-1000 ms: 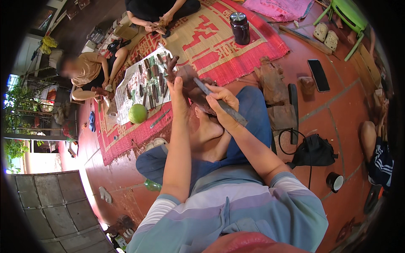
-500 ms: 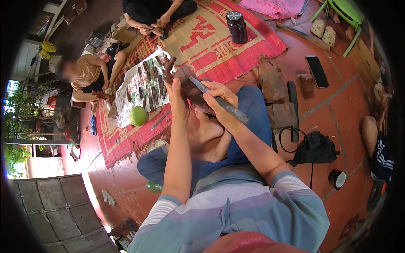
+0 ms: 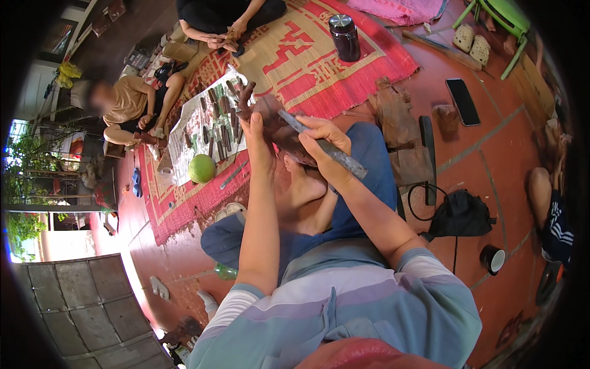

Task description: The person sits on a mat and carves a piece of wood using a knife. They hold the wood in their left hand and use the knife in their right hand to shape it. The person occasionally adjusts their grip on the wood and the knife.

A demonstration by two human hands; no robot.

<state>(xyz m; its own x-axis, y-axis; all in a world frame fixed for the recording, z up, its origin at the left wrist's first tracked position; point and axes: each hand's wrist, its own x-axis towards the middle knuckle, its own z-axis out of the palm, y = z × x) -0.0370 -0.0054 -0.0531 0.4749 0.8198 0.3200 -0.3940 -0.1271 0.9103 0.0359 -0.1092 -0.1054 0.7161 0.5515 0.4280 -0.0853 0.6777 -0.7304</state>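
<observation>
My left hand (image 3: 260, 142) is closed round a dark reddish-brown carved wooden piece (image 3: 268, 108) with branching, knobbly ends, held above my crossed legs. In my right hand (image 3: 329, 136) is a flat grey metal file (image 3: 348, 161), gripped along its length. Its far end lies against or just over the carving; exact contact cannot be made out. Part of the carving is hidden behind my fingers and the file.
Ahead, a red-and-tan mat (image 3: 289, 74) bears a sheet of carving tools (image 3: 215, 123), a green round fruit (image 3: 201, 168) and a dark flask (image 3: 345, 38). Rightward lie wood blocks (image 3: 396, 111), a phone (image 3: 463, 102), a black bag (image 3: 462, 214) and a cup (image 3: 492, 259). Two people sit beyond.
The file and my right hand have slid slightly right and toward me along the carving. My left hand stays nearly in place. The person at the left has shifted their hands.
</observation>
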